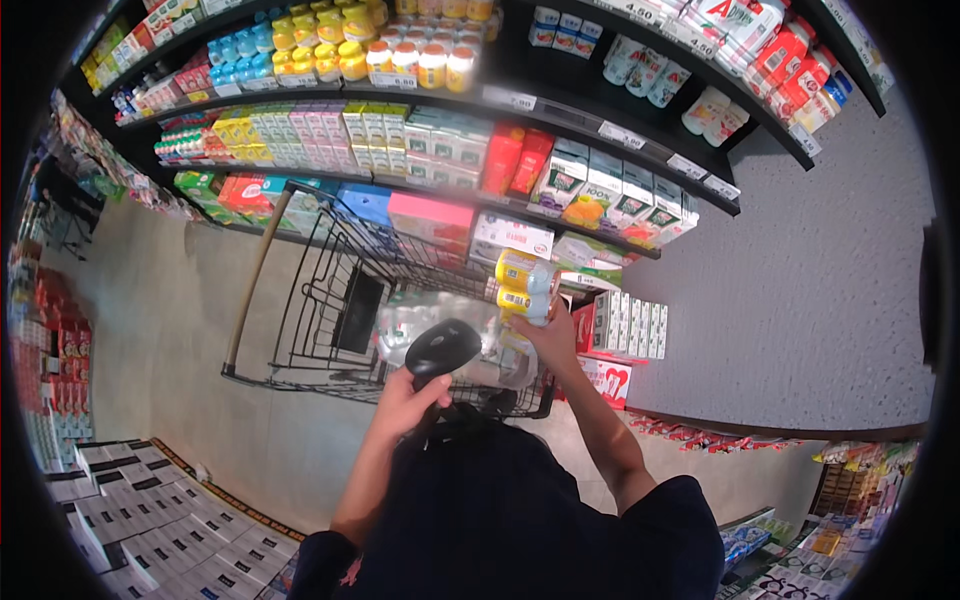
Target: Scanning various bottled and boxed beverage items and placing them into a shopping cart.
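My left hand (411,399) grips the handle of a black handheld barcode scanner (444,348), its head pointing away from me over the cart. In my right hand (551,334) is a multipack of small yellow-and-white bottles (523,280), held by its near side above the cart's right end. Clear plastic wrap blurs the goods below it. The wire shopping cart (300,375) stands crosswise before me, its handle (256,277) to the left. Inside it lies a large plastic-wrapped bundle (409,309), partly hidden behind the scanner.
Dark shelves (555,112) beyond the cart carry drink cartons (585,187), red bottles (517,161) and yellow-capped bottles (322,45). Stacked white boxes (172,525) stand at lower left. A grey wall (787,300) bounds the right side. Pale floor (172,322) extends left.
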Tool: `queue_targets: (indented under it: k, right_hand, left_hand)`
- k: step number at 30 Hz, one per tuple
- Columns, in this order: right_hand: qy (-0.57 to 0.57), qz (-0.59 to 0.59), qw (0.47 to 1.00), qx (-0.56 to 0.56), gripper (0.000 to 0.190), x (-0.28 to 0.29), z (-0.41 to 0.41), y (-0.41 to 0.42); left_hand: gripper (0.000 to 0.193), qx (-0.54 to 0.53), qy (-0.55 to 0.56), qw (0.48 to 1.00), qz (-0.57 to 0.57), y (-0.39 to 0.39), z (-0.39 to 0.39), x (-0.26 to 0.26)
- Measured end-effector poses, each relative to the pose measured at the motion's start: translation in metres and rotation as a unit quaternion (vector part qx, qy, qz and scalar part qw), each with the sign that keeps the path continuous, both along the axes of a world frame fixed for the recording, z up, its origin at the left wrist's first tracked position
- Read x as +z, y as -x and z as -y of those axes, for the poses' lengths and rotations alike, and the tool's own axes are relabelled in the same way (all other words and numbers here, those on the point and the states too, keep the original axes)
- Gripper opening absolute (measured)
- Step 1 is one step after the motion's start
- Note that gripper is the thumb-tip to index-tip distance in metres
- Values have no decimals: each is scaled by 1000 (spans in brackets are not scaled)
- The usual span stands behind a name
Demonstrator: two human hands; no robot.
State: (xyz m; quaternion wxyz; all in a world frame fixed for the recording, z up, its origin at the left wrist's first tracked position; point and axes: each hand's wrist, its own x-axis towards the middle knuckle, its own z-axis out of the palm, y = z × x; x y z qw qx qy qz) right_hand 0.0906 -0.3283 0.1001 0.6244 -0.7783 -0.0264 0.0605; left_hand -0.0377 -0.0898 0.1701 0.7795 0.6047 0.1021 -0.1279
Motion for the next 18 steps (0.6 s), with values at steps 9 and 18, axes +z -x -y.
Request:
queue_targets:
  k: [9, 18]
  right_hand:
    - [-174, -125, 976, -26, 48, -3, -17, 47]
    - [-153, -114, 981, -16, 46, -13, -23, 59]
  left_hand:
    - [55, 20, 15, 1000, 19, -6, 21, 15]
    - [65, 43, 34, 998, 30, -8, 20, 19]
